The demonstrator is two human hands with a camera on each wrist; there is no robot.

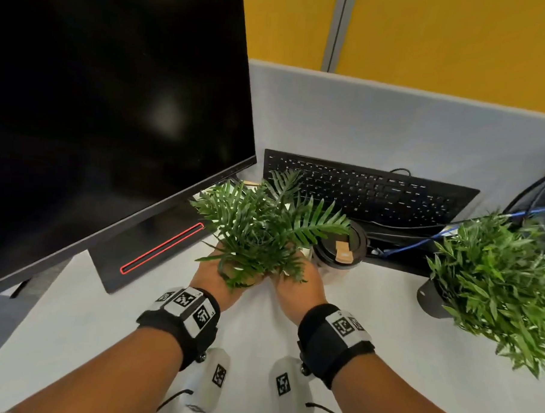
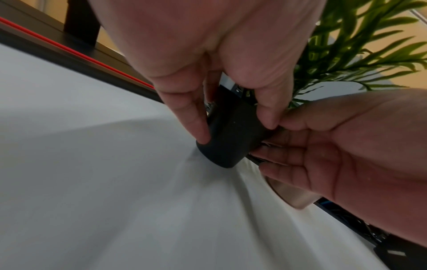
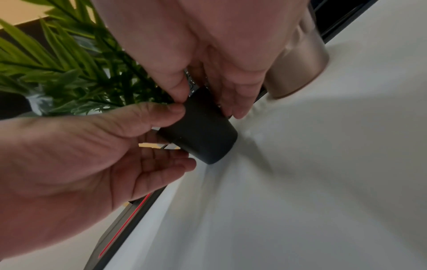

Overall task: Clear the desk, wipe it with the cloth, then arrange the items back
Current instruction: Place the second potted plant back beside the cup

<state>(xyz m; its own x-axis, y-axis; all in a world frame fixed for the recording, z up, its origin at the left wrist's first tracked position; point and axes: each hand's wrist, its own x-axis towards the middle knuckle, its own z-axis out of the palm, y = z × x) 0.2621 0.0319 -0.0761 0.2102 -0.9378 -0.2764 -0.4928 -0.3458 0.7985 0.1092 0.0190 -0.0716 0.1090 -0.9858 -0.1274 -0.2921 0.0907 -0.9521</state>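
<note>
A small fern plant [image 1: 264, 224] stands in a dark round pot [image 2: 231, 144] in the middle of the white desk [image 1: 72, 338]. In the head view its leaves hide the pot. Both hands hold it from opposite sides. My left hand [image 1: 221, 272] grips the pot [image 3: 203, 133] with thumb and fingers curled round its wall. My right hand [image 1: 296, 279] grips the other side, thumb near the rim and fingers behind. The pot's base is at the desk surface; I cannot tell whether it touches. No cloth is in view.
A black monitor [image 1: 114, 90] stands at the left on a base with a red line [image 1: 157, 251]. Right of the fern is a black-lidded cup [image 1: 338, 249]. A keyboard [image 1: 365, 188] leans on the grey partition. A second bushy plant [image 1: 499, 278] and cables [image 1: 419, 241] are at right.
</note>
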